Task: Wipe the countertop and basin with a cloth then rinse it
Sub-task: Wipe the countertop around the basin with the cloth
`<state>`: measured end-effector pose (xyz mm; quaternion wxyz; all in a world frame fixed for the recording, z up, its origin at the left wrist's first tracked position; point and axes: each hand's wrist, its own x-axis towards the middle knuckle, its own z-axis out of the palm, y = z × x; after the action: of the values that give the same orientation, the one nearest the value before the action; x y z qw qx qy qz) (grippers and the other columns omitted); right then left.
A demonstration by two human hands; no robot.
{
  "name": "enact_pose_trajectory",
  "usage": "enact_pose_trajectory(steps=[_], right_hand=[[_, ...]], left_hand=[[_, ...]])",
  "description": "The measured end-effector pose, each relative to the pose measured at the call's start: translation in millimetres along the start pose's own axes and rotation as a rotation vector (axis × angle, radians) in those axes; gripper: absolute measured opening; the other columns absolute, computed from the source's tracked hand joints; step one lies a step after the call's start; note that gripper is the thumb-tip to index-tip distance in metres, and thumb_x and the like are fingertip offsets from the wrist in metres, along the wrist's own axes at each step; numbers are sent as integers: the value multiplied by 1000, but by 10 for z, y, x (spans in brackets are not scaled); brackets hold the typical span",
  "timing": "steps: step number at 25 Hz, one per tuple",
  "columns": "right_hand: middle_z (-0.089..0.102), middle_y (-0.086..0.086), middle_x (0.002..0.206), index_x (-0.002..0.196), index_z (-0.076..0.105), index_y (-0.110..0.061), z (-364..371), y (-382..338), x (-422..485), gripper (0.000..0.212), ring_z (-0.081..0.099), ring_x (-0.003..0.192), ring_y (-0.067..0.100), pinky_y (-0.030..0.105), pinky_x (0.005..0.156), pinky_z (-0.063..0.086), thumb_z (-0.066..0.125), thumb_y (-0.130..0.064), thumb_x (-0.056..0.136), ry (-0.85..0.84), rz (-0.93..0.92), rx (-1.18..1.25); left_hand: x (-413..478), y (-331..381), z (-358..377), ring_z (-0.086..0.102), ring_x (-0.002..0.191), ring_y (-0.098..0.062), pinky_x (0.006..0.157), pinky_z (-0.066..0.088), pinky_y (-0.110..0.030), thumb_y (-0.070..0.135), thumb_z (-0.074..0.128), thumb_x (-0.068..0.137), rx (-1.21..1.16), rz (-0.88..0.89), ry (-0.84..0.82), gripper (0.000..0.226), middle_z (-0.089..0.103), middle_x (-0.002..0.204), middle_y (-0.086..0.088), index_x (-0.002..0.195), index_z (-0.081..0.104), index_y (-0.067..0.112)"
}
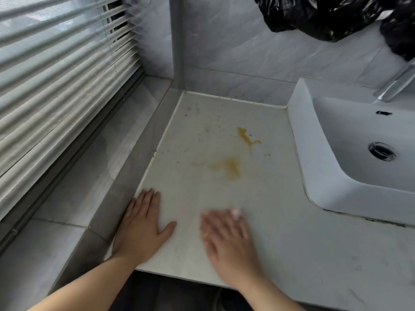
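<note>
Two bare forearms come in over the front edge of the countertop (292, 243), a pale, speckled slab. The left hand (143, 223) lies flat on the countertop's front left corner, fingers straight and close together, thumb spread to the side, holding nothing. The right hand (226, 234) lies just beside it near the front edge, palm down with its fingers stretched out. It is blurred, and a small pale pink patch (235, 213) at its fingertips is too smeared to tell what it is. White blinds (56, 63) fill the left side, above a tiled sill (78, 176) that runs along the countertop's left edge. A white rectangular basin (336, 153) sits on the right part of the countertop, its back against the tiled wall (235, 52). A crumpled black plastic bag (325, 14) hangs above the basin's back edge. A chrome tap (395, 86) slants over the back of the basin. In the middle of the countertop, between the hands and the back edge, are two yellow-brown stains: a smeared one (229, 168) closer to the hands and a thinner one (247, 136) farther back, nearer the basin. Small dark specks dot the back left corner. A round metal drain (381, 151) is set in the basin floor, with a small dark overflow slot (384, 112) on the wall behind it.
</note>
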<state>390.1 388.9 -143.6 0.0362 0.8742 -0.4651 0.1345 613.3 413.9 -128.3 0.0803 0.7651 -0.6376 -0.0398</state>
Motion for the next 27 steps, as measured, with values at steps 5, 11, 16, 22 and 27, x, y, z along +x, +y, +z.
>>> enact_pose_trajectory(steps=[5,11,16,22,27], right_hand=[[60,-1,130,126,59,-25,-26,747,195,49,57,117,27,43,100,27,37,-39,85,45,349,-104],[58,-13,131,128,54,-35,105,-366,407,48,55,121,18,42,103,24,39,-38,82,2,-126,63],[61,-6,127,123,60,-28,147,516,668,47,58,117,22,39,100,26,37,-36,84,11,134,-35],[53,4,137,127,60,-21,-59,744,376,46,49,126,29,52,106,30,39,-31,87,93,670,0],[58,-11,130,130,51,-33,40,34,367,47,55,121,18,42,102,27,40,-42,86,-83,-205,63]], left_hand=[[1,16,-8,3,144,-13,115,-6,-26,74,6,70,-18,-46,-5,100,8,157,-2,149,11,12],[6,-45,-1,37,133,-27,110,5,-27,61,33,78,-36,2,-54,84,42,143,-15,135,45,1],[-4,-60,-4,37,133,-24,110,-4,-21,59,35,80,1,11,-61,80,42,143,-13,136,45,3],[-9,-40,9,40,131,-23,110,-2,-24,60,35,81,45,-11,-66,78,45,142,-11,135,46,4],[-3,-45,1,32,136,-21,110,-4,-23,62,31,82,39,-6,-28,78,39,146,-6,140,41,10]])
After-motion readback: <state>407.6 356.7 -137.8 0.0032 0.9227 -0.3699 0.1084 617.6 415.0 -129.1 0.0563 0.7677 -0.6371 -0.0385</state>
